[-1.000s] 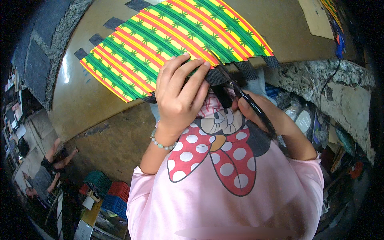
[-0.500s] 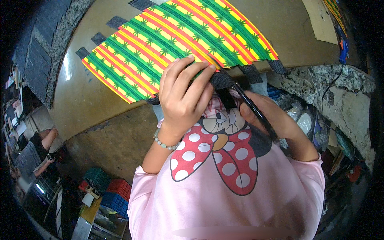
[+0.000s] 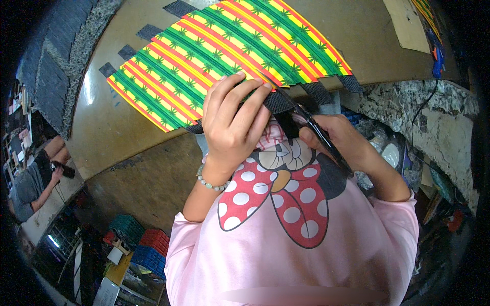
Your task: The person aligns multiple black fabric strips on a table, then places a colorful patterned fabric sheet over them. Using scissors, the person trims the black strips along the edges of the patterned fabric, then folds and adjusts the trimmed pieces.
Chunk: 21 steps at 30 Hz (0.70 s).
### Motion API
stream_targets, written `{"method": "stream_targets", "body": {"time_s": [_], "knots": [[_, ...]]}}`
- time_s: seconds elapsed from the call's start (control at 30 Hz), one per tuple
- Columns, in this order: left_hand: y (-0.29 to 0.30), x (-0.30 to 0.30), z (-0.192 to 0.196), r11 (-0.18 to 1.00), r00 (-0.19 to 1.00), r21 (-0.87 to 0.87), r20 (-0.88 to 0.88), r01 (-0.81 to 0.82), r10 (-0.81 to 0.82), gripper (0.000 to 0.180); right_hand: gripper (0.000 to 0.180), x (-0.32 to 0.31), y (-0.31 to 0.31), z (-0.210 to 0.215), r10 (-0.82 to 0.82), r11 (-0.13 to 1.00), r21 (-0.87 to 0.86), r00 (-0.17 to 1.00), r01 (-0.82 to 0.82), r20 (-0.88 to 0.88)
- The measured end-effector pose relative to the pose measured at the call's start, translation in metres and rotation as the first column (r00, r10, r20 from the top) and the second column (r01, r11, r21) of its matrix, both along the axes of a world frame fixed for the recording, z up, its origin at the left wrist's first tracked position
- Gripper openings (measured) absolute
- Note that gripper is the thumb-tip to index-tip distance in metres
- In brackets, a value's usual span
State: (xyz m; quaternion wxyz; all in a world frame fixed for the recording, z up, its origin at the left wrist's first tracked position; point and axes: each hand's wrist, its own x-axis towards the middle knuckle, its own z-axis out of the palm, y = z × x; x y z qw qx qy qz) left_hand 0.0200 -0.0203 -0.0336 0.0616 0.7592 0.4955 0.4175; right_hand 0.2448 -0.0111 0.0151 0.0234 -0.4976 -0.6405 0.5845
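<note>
Printed strips (image 3: 204,56) in green, yellow and red, with a dark leaf pattern, lie side by side in a fan on the table. Black woven webbing ends stick out at both sides of the fan. My left hand (image 3: 232,112) bends over the strips' near edge and grips one there; its thumb is mostly hidden. Just right of its fingertips, a black webbing end (image 3: 279,102) hangs over the table edge. In my right hand (image 3: 339,137) are long black-handled scissors (image 3: 324,137), blades pointing up-left at that webbing. The blade tips are hard to make out.
The brown table (image 3: 97,135) curves around in front of me. A tan board (image 3: 406,25) and a blue-handled tool (image 3: 437,64) lie at the right. Clear plastic bags are heaped below on the right. Crates (image 3: 150,245) stand at lower left; another person (image 3: 35,178) is at far left.
My right hand has risen slightly, its fingers closer around the scissors' handles. The strips and my left hand have shifted very little. The person at far left has changed posture.
</note>
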Motion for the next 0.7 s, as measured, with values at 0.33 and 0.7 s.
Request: {"method": "stream_targets", "body": {"time_s": [0.33,0.7], "knots": [[-0.02,-0.012,0.033,0.972,0.967,-0.195,-0.241,-0.134,0.085,0.05,0.046,0.001,0.002,0.001,-0.047,0.992,-0.123,0.998,0.041,-0.05],[-0.021,-0.029,0.022,0.996,0.966,-0.086,-0.258,-0.023,-0.001,0.049,0.042,0.059,-0.03,0.004,0.389,0.915,0.104,0.921,-0.389,0.015]]}}
